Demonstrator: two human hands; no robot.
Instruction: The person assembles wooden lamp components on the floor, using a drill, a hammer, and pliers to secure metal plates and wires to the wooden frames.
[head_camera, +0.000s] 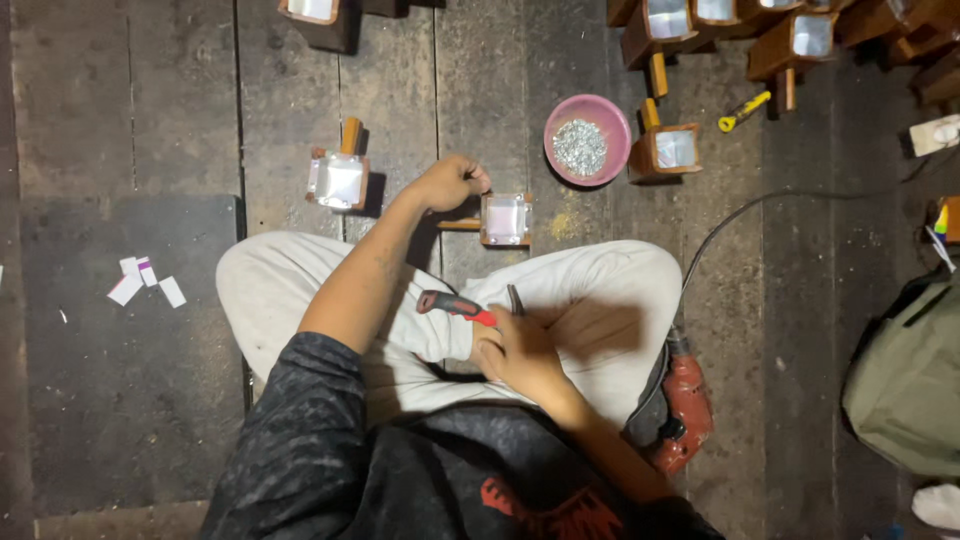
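The person sits cross-legged on a dark plank floor (130, 120), and the left hand (452, 183) reaches forward over the knee with its fingers curled shut on the handle side of a small wooden box with a shiny metal face (505, 218), which lies on the floor just in front of the legs. The right hand (520, 350) rests on the lap, fingers wrapped round a tool with a red and black handle (455, 305) that looks like pliers; its dark tip points up toward the box. A pink bowl of small metal bits (587, 140) stands just beyond the box, toward the far edge of the floor, with a second box (666, 150) touching or nearly touching its right side. A third box (340, 178) lies apart to the left, and more are crowded in the far right corner (790, 40). A red power drill (685, 410) leans by the right hip, its cord trailing off right. Judging from this, the work goes best with the box pinned flat and square so it cannot twist, the tool brought straight to the spot worked on, and the holding fingers kept clear of its tip.
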